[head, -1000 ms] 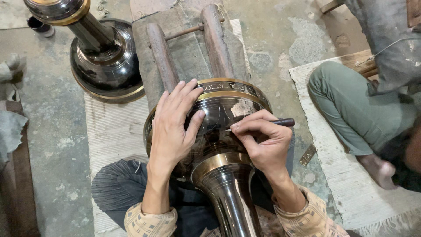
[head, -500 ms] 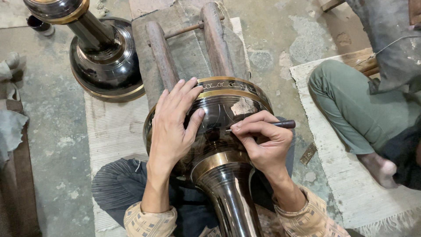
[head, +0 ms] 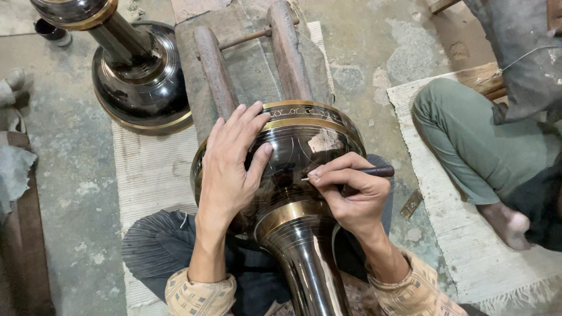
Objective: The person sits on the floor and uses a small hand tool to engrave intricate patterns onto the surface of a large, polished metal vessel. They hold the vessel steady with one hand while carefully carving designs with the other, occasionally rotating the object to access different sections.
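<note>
**Brass-banded vase under the engraving tool: risks and hand positions**

Dark metal, polished and curved, forms the body of the vase [head: 298, 169], which lies on its side across the person's lap, its wide end resting on two wooden rails [head: 252, 64] and its neck running toward the camera; such a surface gives a fine point little purchase, so the tool [head: 351, 172] could, by judgement, skid and leave a stray scratch across the finished pattern; the round body could also roll on the rails if the bracing palm lifts or shifts, which would drag the line off course; pressing too hard near the brass band [head: 293, 210] might mar it. Left hand [head: 231, 167] lies flat and spread wide over the upper left of the body, fingers extended, grasping nothing, only pressing. Right hand [head: 351, 196] is curled closed around the thin dark tool in a pen grip, its tip touching the metal near the middle of the body, the heel of the hand resting beside the band. Second vase [head: 132, 70] stands well apart at upper left; another person's leg [head: 468, 140] sits to the right on a mat [head: 468, 251].
</note>
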